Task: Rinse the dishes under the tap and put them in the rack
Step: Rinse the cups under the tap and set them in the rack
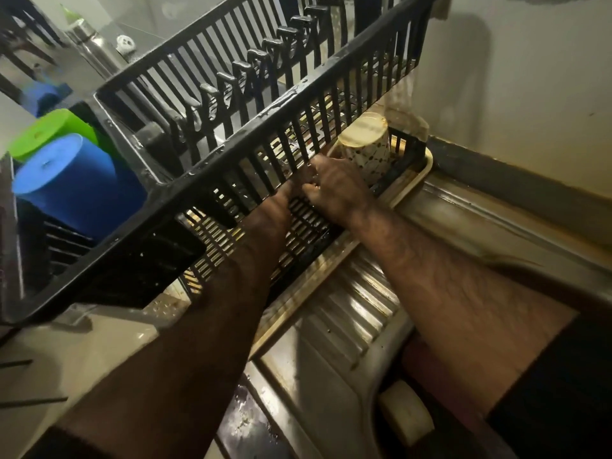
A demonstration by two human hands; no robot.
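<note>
An upturned cup (366,144) stands in the rack (251,134), two tumblers (66,180) left of it.

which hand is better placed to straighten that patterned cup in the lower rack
Right. The right hand lies directly beside the upturned patterned cup in the lower rack. The left hand sits farther from the cup, with the right hand between them.

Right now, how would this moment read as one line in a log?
left hand: reaching into lower rack | right hand: beside it, grip unclear | patterned cup: upside down in rack
</note>
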